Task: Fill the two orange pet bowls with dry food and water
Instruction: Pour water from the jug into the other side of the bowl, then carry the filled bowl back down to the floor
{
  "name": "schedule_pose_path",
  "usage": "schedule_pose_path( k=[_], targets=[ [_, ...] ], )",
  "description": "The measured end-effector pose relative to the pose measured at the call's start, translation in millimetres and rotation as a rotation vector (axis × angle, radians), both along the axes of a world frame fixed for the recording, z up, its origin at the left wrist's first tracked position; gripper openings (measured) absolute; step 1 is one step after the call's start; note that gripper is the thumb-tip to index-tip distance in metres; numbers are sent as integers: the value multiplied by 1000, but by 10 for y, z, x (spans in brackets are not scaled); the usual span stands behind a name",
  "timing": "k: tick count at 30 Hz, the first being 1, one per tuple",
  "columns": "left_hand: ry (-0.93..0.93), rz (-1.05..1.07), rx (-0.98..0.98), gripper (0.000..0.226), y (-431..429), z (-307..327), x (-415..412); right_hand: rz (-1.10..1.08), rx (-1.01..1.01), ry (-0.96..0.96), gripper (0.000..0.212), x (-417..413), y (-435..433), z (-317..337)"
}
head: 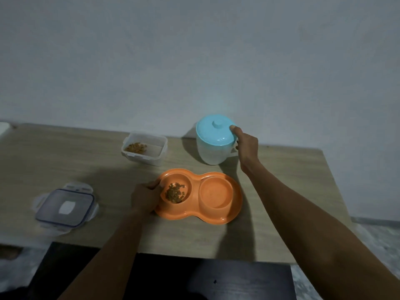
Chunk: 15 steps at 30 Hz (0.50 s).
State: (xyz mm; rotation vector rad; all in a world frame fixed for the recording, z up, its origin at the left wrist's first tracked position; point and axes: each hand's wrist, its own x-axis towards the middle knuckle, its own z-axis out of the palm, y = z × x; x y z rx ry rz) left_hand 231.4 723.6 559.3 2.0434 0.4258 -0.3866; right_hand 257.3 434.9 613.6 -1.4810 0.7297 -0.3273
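The jug [213, 146], lidded, is gripped at its handle by the right hand [246, 144], just behind the empty right bowl [216, 192]. The feeder's left rim is clasped by the left hand [145, 197] beside the kibble [174, 192].

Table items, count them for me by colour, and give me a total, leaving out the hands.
Orange: 1, the double pet bowl
Blue-lidded: 1, the water jug
Clear plastic: 2, the food container and its separate lid
Total: 4
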Motion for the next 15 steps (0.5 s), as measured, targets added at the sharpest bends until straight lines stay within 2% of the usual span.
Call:
schedule_pose_path(
  k=[5, 9, 11, 15],
  targets=[
    [-14, -7, 33, 36, -6, 27, 2, -52, -92, 38, 61, -119, 95, -110],
    [-3, -41, 56, 40, 19, 43, 5, -118, -244, 243, 75, -647, 210, -411],
    [-16, -80, 88, 40, 17, 63, 2, -84, -350, 347, 71, -977, 289, -586],
    [-41, -117, 127, 40, 11, 133, -23, 56, -575, 497, 50, -1556, 569, -700]
  ],
)
